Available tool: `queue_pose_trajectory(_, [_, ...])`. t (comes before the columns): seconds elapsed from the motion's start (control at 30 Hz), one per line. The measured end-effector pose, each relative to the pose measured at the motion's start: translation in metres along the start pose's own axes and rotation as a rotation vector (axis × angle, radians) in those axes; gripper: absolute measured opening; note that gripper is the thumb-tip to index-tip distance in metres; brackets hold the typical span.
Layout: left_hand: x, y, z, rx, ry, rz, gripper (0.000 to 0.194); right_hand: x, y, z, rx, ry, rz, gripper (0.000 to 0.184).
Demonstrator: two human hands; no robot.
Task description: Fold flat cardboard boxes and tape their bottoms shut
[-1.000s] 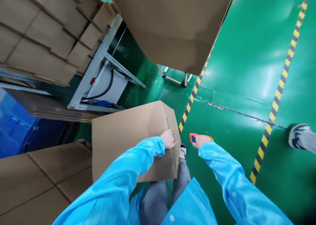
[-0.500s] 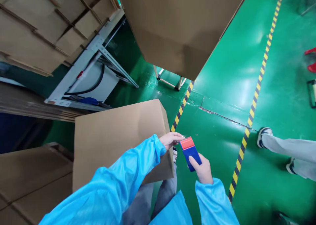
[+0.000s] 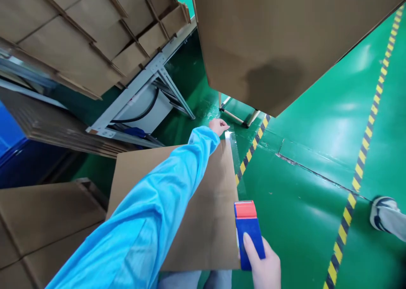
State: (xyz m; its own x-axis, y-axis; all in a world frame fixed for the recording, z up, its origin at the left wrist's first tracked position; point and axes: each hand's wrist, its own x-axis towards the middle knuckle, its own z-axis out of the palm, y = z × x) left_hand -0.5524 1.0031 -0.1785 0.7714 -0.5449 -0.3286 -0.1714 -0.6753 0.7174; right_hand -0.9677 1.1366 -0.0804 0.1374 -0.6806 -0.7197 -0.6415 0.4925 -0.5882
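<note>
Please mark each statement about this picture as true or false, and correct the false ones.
1. The right hand holds a blue and red tape dispenser. True.
2. The left hand rests on the near edge of the cardboard box. False: it is at the far edge, on the clear tape.
3. The floor is grey. False: it is green.
4. A yellow-black striped line runs across the floor. True.
5. Another person's shoe shows at the right. True.
</note>
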Motion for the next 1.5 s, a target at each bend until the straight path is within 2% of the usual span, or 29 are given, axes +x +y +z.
queue_pose_trajectory(0.13, [0.006, -0.019, 0.017, 0.112, -0.04, 0.007, 0.011, 0.01, -0.003, 0.01, -0.058, -0.019, -0.003, 0.071])
queue_pose_trajectory(0.23, [0.01, -0.027, 0.03, 0.193, -0.139, 0.03, 0.014, 0.018, 0.003, 0.015, -0.098, -0.011, -0.005, 0.069])
queue_pose_trajectory(0.27, [0.012, -0.028, 0.033, 0.221, -0.172, 0.042, 0.018, 0.021, 0.007, 0.016, -0.103, -0.004, 0.002, 0.069])
queue_pose_trajectory(0.37, [0.01, -0.025, 0.037, 0.302, -0.199, 0.085, 0.049, 0.024, 0.012, 0.016, -0.098, -0.028, 0.069, 0.071])
queue_pose_trajectory(0.4, [0.004, -0.024, 0.037, 0.324, -0.19, 0.099, 0.052, 0.024, 0.011, 0.015, -0.099, -0.044, 0.088, 0.072])
queue_pose_trajectory(0.43, [-0.004, -0.023, 0.035, 0.34, -0.186, 0.113, 0.047, 0.024, 0.009, 0.014, -0.103, -0.06, 0.1, 0.072])
queue_pose_trajectory(0.5, [-0.028, -0.025, 0.029, 0.352, -0.202, 0.143, 0.028, 0.024, 0.003, 0.012, -0.116, -0.073, 0.093, 0.07])
queue_pose_trajectory(0.6, [-0.069, -0.03, 0.018, 0.339, -0.234, 0.194, 0.035, 0.019, -0.003, 0.008, -0.133, -0.095, 0.058, 0.067])
queue_pose_trajectory(0.67, [-0.086, -0.033, 0.014, 0.342, -0.208, 0.224, 0.037, 0.013, 0.001, 0.001, -0.143, -0.121, 0.037, 0.066])
queue_pose_trajectory(0.8, [-0.091, -0.029, 0.016, 0.405, -0.135, 0.225, 0.034, -0.013, 0.037, -0.022, -0.176, -0.124, 0.069, 0.063])
queue_pose_trajectory(1.03, [-0.091, -0.023, 0.019, 0.566, -0.11, 0.19, 0.041, -0.094, 0.154, -0.079, -0.3, -0.112, 0.214, 0.059])
queue_pose_trajectory(1.13, [-0.088, -0.029, 0.021, 0.597, -0.112, 0.183, 0.048, -0.119, 0.196, -0.093, -0.329, -0.094, 0.268, 0.058])
queue_pose_trajectory(1.23, [-0.075, -0.034, 0.025, 0.615, -0.092, 0.233, 0.046, -0.113, 0.215, -0.085, -0.415, -0.083, 0.256, 0.058])
queue_pose_trajectory(1.3, [-0.067, -0.034, 0.029, 0.615, -0.077, 0.328, 0.043, -0.092, 0.215, -0.068, -0.491, -0.09, 0.233, 0.058])
queue_pose_trajectory(1.37, [-0.074, -0.035, 0.03, 0.62, -0.02, 0.406, 0.04, -0.068, 0.211, -0.05, -0.592, -0.094, 0.237, 0.06])
queue_pose_trajectory(1.43, [-0.108, -0.044, 0.021, 0.628, 0.078, 0.448, 0.046, -0.051, 0.21, -0.037, -0.703, -0.097, 0.273, 0.059])
queue_pose_trajectory(1.5, [-0.173, -0.068, 0.001, 0.637, 0.132, 0.488, 0.058, -0.048, 0.217, -0.034, -0.766, -0.116, 0.315, 0.056])
